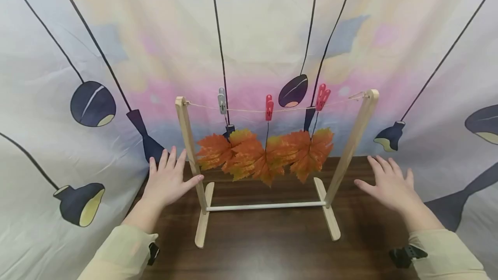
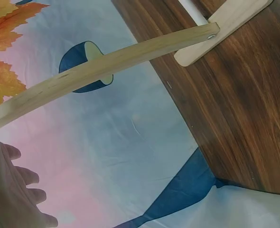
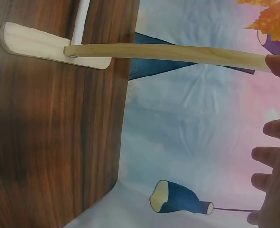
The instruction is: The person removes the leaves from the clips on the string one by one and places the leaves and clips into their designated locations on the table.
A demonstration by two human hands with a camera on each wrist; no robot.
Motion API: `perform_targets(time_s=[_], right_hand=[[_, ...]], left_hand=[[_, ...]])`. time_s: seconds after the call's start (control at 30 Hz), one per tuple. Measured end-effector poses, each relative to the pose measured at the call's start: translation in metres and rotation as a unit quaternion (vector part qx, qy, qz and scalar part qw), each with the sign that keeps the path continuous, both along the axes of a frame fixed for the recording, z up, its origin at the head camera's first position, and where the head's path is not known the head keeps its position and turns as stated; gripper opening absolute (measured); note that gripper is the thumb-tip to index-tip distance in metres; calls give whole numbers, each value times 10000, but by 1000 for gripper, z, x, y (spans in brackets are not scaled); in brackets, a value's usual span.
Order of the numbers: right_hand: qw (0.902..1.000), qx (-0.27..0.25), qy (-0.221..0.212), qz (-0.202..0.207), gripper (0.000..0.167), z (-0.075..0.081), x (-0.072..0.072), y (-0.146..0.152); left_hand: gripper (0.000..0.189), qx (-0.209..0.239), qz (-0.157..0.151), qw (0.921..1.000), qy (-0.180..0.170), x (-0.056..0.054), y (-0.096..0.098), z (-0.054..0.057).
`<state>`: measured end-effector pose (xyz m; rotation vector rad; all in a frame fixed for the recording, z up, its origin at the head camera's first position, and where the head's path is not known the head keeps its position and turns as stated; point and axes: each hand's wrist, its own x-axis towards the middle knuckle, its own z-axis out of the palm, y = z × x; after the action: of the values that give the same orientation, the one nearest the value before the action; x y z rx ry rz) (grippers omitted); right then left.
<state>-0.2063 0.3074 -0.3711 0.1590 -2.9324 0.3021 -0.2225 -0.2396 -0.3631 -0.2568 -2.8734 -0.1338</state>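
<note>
Pale sleeves [image 1: 118, 254] fill the lower corners of the frame, each ending in a bare hand. Left hand [image 1: 165, 181] and right hand [image 1: 391, 185] have their fingers spread wide and hold nothing; the left thumb overlaps a post [image 1: 189, 141], and I cannot tell whether it touches. Between them, at the centre, a wooden rack [image 1: 349, 152] stands upright on the table [image 1: 256, 245], orange leaves [image 1: 258, 159] hanging from its string [image 1: 249, 110] by clothespins [image 1: 269, 108]. The rack looks light and stiff, not slippery, but apt to tip if pushed high up; both posts together, held low, should give the surest hold. The leaves seem thin and floppy, best taken by their stems, while the clothespins would want a squeeze at their upper ends.
</note>
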Motion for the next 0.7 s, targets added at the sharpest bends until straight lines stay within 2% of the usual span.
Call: perform_targets(time_s=[0.23, 0.43, 0.7], right_hand=[[10000, -40, -46, -48, 92, 7, 1, 3], [9997, -182, 145, -11, 88, 16, 2, 4], [9983, -500, 198, 235, 87, 29, 1, 2]], left_hand=[[100, 90, -56, 9999, 75, 1, 2, 4], [98, 174, -58, 9998, 42, 4, 3, 9], [95, 590, -118, 9982, 35, 7, 5, 14]])
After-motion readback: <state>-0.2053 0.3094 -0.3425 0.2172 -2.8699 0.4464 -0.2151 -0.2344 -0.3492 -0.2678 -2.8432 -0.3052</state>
